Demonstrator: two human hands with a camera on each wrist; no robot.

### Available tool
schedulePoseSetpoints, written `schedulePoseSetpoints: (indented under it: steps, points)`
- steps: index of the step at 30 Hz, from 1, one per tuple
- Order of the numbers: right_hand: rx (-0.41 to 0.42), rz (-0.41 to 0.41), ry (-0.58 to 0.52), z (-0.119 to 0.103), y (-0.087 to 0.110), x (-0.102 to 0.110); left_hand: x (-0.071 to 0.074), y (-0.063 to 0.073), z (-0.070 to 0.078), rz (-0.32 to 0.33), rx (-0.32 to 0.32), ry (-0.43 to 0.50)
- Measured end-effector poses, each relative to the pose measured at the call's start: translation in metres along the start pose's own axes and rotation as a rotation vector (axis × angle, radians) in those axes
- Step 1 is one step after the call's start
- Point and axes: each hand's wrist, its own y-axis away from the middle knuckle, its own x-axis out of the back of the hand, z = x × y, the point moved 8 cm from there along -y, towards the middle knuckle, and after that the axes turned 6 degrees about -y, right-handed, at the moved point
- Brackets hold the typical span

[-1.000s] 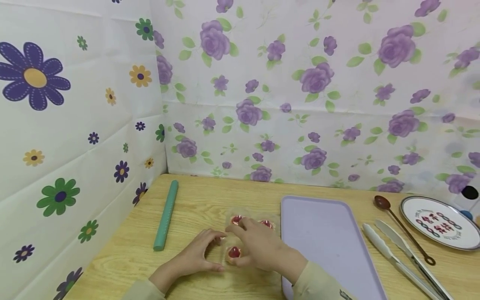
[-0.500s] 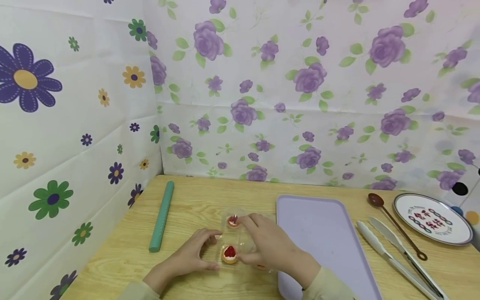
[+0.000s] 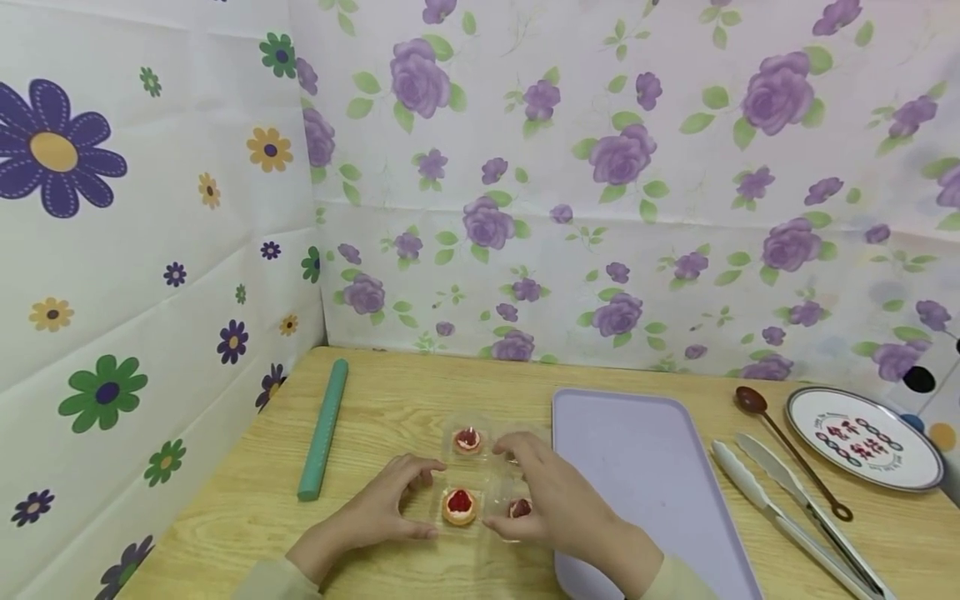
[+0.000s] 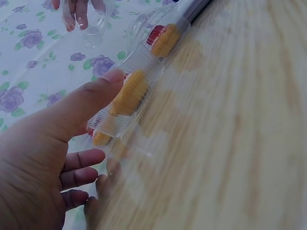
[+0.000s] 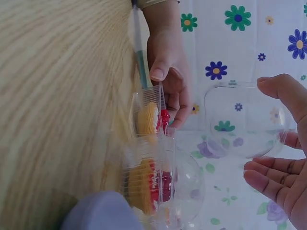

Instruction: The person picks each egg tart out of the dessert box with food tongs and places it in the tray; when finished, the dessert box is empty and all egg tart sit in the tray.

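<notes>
A clear plastic container (image 4: 108, 124) of small tarts lies on the wooden table, each tart in its own cell. The front-left tart (image 3: 459, 506), cream with a red topping, has no lid over it, while the back-left tart (image 3: 468, 441) is under a clear dome. My right hand (image 3: 570, 504) pinches a clear plastic lid (image 5: 244, 122) by its edges, thumb opposite fingers, held above the container. It partly hides the right-hand tarts. My left hand (image 3: 375, 510) lies at the container's left side with loosely bent fingers, the thumb tip right at its wall.
A lilac tray (image 3: 630, 450) lies right of the container. Farther right are metal tongs (image 3: 795, 517), a brown spoon (image 3: 787, 446) and a white plate (image 3: 866, 437). A green stick (image 3: 324, 431) lies on the left. Flowered sheets (image 3: 480, 183) stand behind and at the left.
My right hand has lifted a clear lid off the front-left tart and moved right with it. My left hand stays at the container's left side.
</notes>
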Motion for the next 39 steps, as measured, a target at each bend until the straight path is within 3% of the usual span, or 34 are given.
schedulePoseSetpoints:
  steps: [7, 11, 16, 21, 30, 39]
  points:
    - [0.055, 0.073, -0.031, -0.003, 0.012, 0.0, 0.012, -0.003, 0.011, 0.027, 0.006, -0.048]
    - [0.057, 0.105, 0.009, -0.003, 0.017, -0.001, 0.017, -0.005, 0.026, 0.045, -0.011, -0.012]
    - [0.063, 0.133, 0.024, -0.005, 0.023, -0.003, 0.019, -0.006, 0.052, 0.072, -0.112, -0.014]
    - [0.013, 0.149, 0.013, -0.003, 0.027, -0.002, 0.021, -0.004, 0.075, 0.092, -0.228, -0.026]
    - [0.05, 0.186, 0.027, -0.006, 0.032, 0.001, 0.024, -0.002, 0.093, 0.105, -0.234, -0.07]
    - [0.16, 0.203, 0.082, -0.011, 0.039, 0.001, 0.023, 0.001, 0.101, 0.099, -0.238, -0.076]
